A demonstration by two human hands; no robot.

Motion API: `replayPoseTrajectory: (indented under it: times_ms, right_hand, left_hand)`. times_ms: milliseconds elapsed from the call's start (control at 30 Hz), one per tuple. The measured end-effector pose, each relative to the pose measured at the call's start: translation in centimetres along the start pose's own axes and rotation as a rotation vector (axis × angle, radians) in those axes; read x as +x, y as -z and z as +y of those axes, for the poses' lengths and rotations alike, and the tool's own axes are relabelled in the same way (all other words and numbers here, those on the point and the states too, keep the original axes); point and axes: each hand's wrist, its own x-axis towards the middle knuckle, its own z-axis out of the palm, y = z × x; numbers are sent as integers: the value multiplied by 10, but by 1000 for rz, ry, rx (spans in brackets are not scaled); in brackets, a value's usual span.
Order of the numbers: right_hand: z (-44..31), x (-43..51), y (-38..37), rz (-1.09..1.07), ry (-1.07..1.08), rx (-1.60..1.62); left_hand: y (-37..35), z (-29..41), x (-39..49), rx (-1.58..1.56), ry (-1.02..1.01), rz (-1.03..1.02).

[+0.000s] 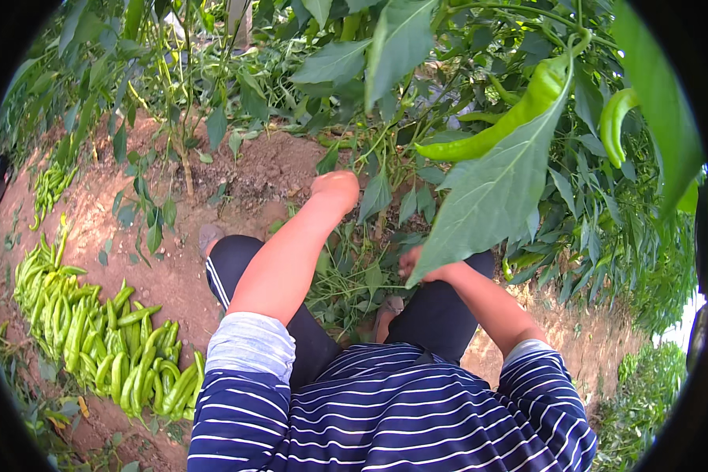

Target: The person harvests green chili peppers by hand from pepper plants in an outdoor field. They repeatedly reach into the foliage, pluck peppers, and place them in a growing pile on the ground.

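Observation:
My left hand (pixel 337 182) reaches forward to the lower stems of a pepper plant (pixel 383 159); the wrist is bent and its fingers are hidden from me. By my right knee is my right hand (pixel 416 264), partly covered by a large leaf (pixel 501 177) close to the camera. Whether it holds anything is not visible. Cut or fallen leafy stems (pixel 354 277) lie on the soil between my legs. A long green pepper (pixel 507 124) hangs at the upper right, with a smaller curled pepper (pixel 615 125) beside it.
A long heap of green peppers (pixel 124 348) lies on the soil at my left, and a smaller pile (pixel 52 187) is farther up. A slender plant stem (pixel 187 171) rises from the bare earth (pixel 259 165) ahead. Dense pepper foliage (pixel 596 236) stands along the right.

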Motion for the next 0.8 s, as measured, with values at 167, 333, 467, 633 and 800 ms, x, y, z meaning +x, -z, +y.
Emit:
replayPoseTrajectory:
  times_ms: [167, 333, 467, 633, 800]
  right_hand:
    - [-13, 49, 73, 493, -103, 992]
    - [-24, 125, 144, 796, -149, 1232]
    - [22, 169, 93, 768, -439, 280]
    - [65, 141, -19, -128, -404, -297]
    - [24, 140, 27, 262, -189, 405]
  left_hand:
    - [-12, 9, 14, -130, 70, 6]
    - [13, 24, -4, 16, 34, -68]
    - [20, 30, -7, 71, -76, -265]
    - [19, 17, 7, 123, -18, -460]
    - [67, -7, 15, 159, -134, -366]
